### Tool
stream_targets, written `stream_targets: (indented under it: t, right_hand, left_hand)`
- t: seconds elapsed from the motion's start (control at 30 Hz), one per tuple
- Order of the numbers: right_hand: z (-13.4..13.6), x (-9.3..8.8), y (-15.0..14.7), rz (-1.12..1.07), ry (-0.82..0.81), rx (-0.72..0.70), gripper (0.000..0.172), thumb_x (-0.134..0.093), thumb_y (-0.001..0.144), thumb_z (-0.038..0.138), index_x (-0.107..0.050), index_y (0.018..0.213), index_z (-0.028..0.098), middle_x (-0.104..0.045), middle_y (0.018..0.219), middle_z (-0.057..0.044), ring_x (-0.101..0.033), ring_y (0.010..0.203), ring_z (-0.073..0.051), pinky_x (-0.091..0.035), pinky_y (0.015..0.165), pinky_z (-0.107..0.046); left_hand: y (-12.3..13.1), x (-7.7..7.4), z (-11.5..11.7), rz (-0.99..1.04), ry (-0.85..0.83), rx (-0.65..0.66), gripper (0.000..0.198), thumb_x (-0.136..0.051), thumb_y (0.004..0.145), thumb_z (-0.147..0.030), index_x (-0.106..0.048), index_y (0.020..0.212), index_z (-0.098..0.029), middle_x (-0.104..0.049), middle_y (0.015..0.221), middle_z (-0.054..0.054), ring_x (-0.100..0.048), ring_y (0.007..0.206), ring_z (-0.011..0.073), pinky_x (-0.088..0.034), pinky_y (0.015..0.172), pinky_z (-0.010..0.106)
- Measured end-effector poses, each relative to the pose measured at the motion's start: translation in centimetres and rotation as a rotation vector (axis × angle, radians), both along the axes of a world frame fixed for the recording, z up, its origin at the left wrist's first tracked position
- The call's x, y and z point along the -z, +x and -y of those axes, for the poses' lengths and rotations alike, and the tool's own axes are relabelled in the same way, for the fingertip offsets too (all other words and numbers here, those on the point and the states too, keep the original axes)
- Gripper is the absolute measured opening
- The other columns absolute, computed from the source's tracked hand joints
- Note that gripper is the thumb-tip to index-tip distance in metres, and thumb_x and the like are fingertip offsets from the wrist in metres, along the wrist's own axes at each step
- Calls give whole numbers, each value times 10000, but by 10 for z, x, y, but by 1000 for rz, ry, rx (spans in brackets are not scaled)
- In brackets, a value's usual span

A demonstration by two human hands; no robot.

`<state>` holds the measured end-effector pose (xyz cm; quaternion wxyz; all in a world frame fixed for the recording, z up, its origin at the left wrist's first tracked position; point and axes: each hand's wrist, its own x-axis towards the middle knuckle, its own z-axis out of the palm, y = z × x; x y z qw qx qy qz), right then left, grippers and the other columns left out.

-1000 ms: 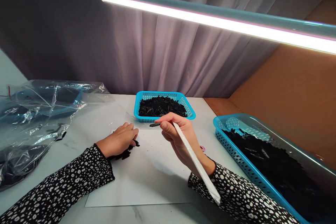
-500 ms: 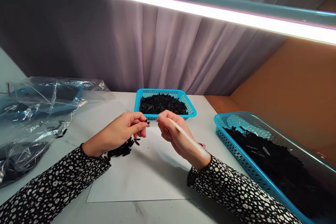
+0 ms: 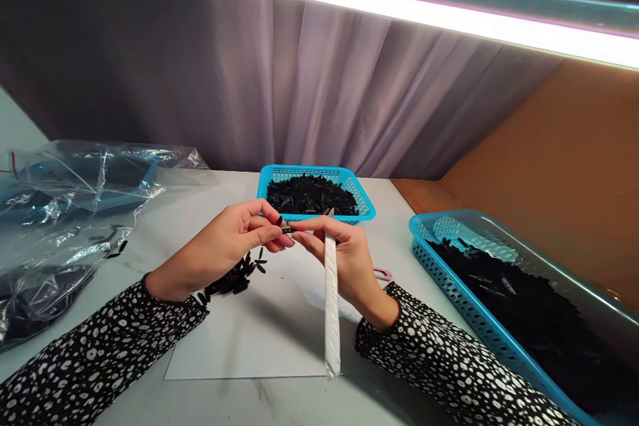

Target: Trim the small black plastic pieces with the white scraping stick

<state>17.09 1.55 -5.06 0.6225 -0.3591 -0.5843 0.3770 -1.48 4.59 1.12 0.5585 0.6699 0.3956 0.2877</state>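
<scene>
Above a white sheet [image 3: 259,339], my left hand [image 3: 224,246] pinches a small black piece [image 3: 286,229] between thumb and fingers. My right hand [image 3: 344,259] is closed around a long white tool [image 3: 331,293] that hangs down toward me, and its fingertips touch the same black piece. Under my left hand a small heap of black pieces [image 3: 232,279] lies on the sheet.
A small blue basket [image 3: 367,203] full of black pieces stands behind my hands. A long blue basket [image 3: 449,279] with more black pieces runs along the right. Clear plastic bags [image 3: 64,213] lie at the left. A pink ring [image 3: 383,273] lies by my right wrist. A light bar hangs overhead.
My left hand rose from the heap with a black piece and met my right hand. The white tool swung from pointing back right to hanging straight down.
</scene>
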Motion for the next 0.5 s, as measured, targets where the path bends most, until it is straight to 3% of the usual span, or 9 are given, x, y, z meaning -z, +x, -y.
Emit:
stream_targets:
  t: [0.23,0.5]
  right_hand:
    - [4,-5,0,-21,0,7,78,-761,815,233,-814,867,260,-779,745,-8,-640,603,-154,-528,583,-303]
    - [3,-3,1,-4,3,21,59,-782,805,279,-812,844,248,-739,698,-4,-570,584,-141,-474,561,-284]
  left_hand:
    - [-1,-7,6,21,-11,39,143,-669,888,-298,-577,955,-210,-811,813,50,-739,856,208,-540,800,338]
    - [1,-17,15,-54,57,22,180,-610,919,-242,-626,1097,-215,-793,813,12,-679,799,161,-519,771,293]
